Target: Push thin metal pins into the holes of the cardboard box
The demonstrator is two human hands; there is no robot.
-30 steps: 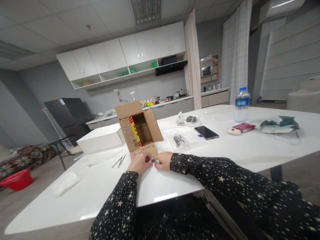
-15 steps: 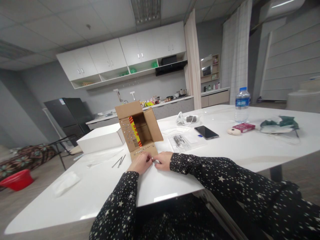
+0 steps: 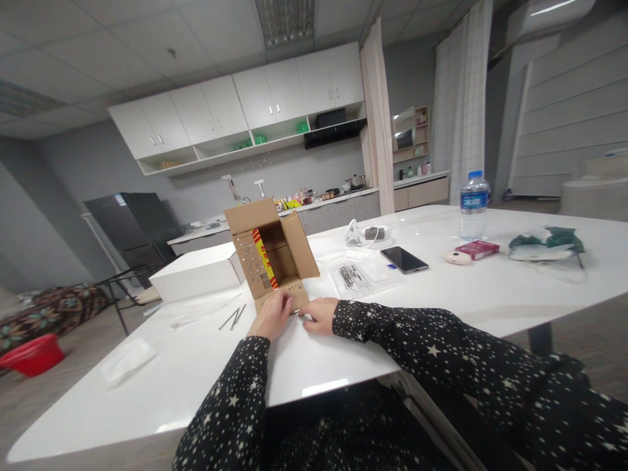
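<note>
Open cardboard box (image 3: 272,252) on white table (image 3: 441,294), yellow-and-red insert upright inside, left hand (image 3: 271,316) resting loosely on its front flap, right hand (image 3: 320,314) beside it, pinching something too small to tell, clear bag (image 3: 354,277) of dark bits nearby.

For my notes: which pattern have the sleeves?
Black sleeves with small white stars, seen in the head view.
</note>
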